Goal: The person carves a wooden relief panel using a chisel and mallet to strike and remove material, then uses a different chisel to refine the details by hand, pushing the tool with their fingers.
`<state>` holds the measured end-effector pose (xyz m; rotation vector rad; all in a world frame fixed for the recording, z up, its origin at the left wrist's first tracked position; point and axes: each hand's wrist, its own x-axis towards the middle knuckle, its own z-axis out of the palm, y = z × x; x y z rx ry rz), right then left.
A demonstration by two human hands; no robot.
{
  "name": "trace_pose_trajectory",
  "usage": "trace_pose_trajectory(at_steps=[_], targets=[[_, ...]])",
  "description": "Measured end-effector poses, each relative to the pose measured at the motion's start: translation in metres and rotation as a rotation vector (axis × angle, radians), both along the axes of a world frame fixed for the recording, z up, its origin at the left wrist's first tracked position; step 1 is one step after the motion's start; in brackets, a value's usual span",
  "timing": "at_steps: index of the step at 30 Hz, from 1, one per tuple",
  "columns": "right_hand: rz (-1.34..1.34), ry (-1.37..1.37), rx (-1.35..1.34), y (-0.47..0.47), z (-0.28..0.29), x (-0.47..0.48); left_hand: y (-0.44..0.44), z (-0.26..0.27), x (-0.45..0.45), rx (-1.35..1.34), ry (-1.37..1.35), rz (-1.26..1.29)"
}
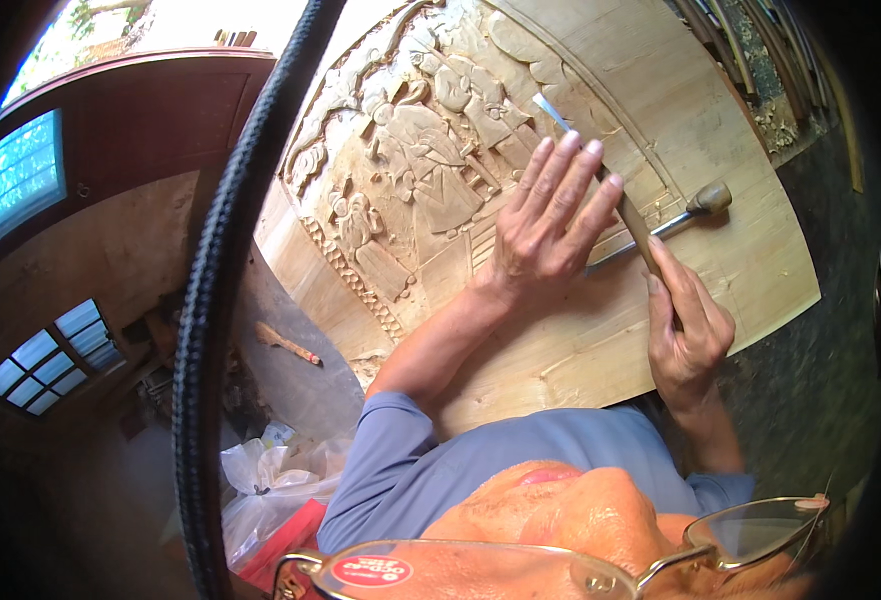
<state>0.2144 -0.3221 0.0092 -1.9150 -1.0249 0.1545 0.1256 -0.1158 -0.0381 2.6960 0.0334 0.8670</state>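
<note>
A wooden panel carved in relief (418, 150) with robed figures lies before me. My right hand (684, 322) is closed around the wooden handle (637, 217) of a carving chisel, whose bright steel blade (549, 109) points away from me over the panel. Over the chisel's shank lies my left hand (549, 225), palm down with fingers stretched out; its thumb and any grip beneath are hidden. A second carving tool (677, 223), with a bulbous wooden handle and a steel shaft, rests on the board just beyond my hands. Its tip lies beside my left hand.
Several long-handled tools (793, 60) lie among wood shavings (782, 127) past the panel's right edge. At left are a short wooden stick (288, 343), clear plastic bags (272, 469) and a dark red cabinet (155, 112). A black braided cable (212, 300) crosses the near view.
</note>
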Motion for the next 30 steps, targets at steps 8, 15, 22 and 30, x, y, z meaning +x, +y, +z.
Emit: trace_pose_trajectory(at_steps=[8,15,22,30], targets=[[0.265,0.111,0.082,-0.022,-0.003,0.021,-0.01,0.017,-0.013,0.126,-0.041,-0.267],[0.324,0.221,0.085,-0.026,0.0,0.034,-0.017,0.031,-0.052,0.169,0.209,-0.112],[0.085,-0.283,-0.151,-0.017,0.001,0.029,-0.048,0.046,-0.122,-0.165,0.415,0.23],[0.277,-0.705,-0.365,0.01,-0.001,0.064,-0.055,0.056,-0.175,-0.115,0.408,0.362]])
